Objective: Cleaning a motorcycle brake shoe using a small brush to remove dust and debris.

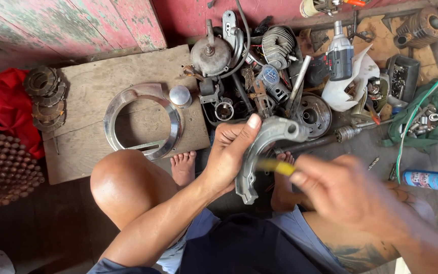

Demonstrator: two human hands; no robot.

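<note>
A person sits on the floor (51,233) with bare knees up and many old machine parts spread out in front. The biggest thing is a flat wooden board (97,96) on the left, and a shiny metal ring (111,109) and a small round cap (180,95) lie on it. Far and to the right is a big heap of greasy parts (259,71), with a grey power drill (339,53) and a blue spray can (432,180) near the right edge. In the middle, close to the person, the left hand (231,155) is closed around a curved grey metal piece (259,152) and holds it up over the feet. The right hand (343,190) is blurry and grips a small yellow tool (276,167), whose tip is right by the curved piece. The work on that piece looks like it is in the middle, not finished, and the heap looks untouched.
</note>
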